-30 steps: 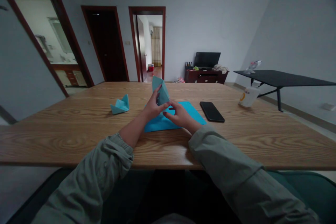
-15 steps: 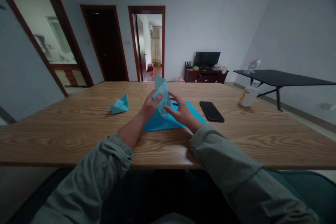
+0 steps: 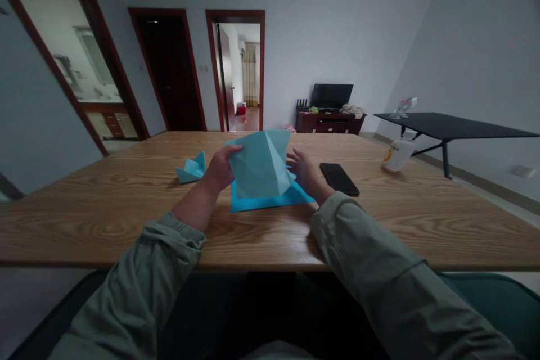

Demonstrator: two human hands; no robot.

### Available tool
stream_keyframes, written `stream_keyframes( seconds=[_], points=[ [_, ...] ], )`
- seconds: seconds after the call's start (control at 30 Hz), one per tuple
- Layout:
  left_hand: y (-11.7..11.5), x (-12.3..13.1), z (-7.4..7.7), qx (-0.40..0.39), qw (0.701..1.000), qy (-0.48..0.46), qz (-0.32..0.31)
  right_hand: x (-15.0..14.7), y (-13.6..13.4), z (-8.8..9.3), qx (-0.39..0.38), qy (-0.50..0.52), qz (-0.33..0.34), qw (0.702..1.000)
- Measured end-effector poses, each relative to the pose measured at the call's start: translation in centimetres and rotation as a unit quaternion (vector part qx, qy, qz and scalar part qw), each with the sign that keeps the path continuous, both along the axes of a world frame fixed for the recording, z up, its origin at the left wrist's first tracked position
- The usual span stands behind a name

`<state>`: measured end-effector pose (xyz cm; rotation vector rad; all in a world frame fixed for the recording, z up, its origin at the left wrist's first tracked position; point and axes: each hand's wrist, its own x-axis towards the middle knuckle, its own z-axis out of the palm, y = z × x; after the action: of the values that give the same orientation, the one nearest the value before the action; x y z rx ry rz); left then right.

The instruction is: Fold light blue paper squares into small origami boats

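A creased sheet of light blue paper (image 3: 259,164) is held up above the table, partly unfolded, with fold lines across it. My left hand (image 3: 221,167) pinches its left edge, thumb on the near face. Beside the paper's right edge is my right hand (image 3: 307,171), its fingers apart and slightly bent; whether the fingertips touch the paper is unclear. Under the raised sheet lies a brighter blue sheet (image 3: 274,201), mostly covered from view. To the left, a folded light blue paper piece (image 3: 192,170) with upright points stands on the table.
A black phone (image 3: 339,179) lies right of my right hand on the wooden table (image 3: 139,225). Farther right stands a white plastic container (image 3: 397,156). Beyond it is a black table (image 3: 451,125). A TV (image 3: 332,95) rests on a cabinet at the far wall.
The light blue paper has gone from a narrow folded shape to a wide, opened-out sheet. My hands have moved apart, the left one leftward and the right one rightward.
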<state>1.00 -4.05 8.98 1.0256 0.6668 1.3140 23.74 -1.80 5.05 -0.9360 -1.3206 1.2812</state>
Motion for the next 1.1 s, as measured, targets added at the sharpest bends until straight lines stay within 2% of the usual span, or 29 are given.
stream_keyframes(
  seconds=[0.07,0.13,0.2,0.3,0.4,0.47,0.53,0.6,0.63,0.7,0.8,0.87,1.0,1.1],
  points=[
    [0.1,-0.6,0.2,-0.012,1.0,0.0,-0.011,0.5,-0.3,0.3,-0.065,0.039,0.108,0.991],
    [0.6,-1.3,0.0,-0.022,1.0,0.019,-0.001,0.7,-0.8,0.6,-0.074,0.078,0.145,0.984],
    [1.4,-1.9,-0.5,-0.034,0.998,0.053,0.02,0.8,-0.9,0.8,-0.06,0.093,0.133,0.985],
    [2.6,-3.0,-1.5,-0.042,0.99,0.121,0.061,1.1,-0.3,0.5,-0.033,0.054,0.096,0.993],
    [3.5,-3.7,-2.5,-0.032,0.977,0.192,0.089,1.7,0.8,-0.3,-0.008,-0.052,0.055,0.997],
    [4.1,-3.9,-3.2,-0.023,0.961,0.258,0.096,2.0,1.3,-0.9,0.034,-0.174,0.018,0.984],
    [4.7,-3.9,-4.0,-0.007,0.934,0.341,0.103,2.2,1.6,-1.4,0.108,-0.328,-0.03,0.938],
    [5.2,-3.7,-4.9,0.015,0.902,0.419,0.102,2.0,1.5,-1.8,0.177,-0.461,-0.077,0.866],
    [5.3,-3.6,-5.2,0.033,0.887,0.451,0.097,1.9,1.4,-2.0,0.198,-0.506,-0.096,0.834],
    [5.5,-3.3,-5.6,0.086,0.851,0.508,0.095,1.6,1.3,-2.2,0.218,-0.556,-0.117,0.794],
    [5.0,-2.6,-5.7,0.189,0.781,0.589,0.089,1.5,1.1,-2.4,0.239,-0.587,-0.114,0.765],
    [4.3,-2.1,-5.5,0.232,0.74,0.627,0.068,1.6,1.1,-2.4,0.27,-0.596,-0.095,0.75],
    [3.2,-1.1,-5.5,0.281,0.689,0.668,0.015,1.7,1.0,-2.4,0.34,-0.586,-0.017,0.735],
    [2.8,-0.6,-5.6,0.326,0.655,0.682,-0.011,1.4,0.8,-2.3,0.361,-0.583,0.02,0.727]
  ],
)
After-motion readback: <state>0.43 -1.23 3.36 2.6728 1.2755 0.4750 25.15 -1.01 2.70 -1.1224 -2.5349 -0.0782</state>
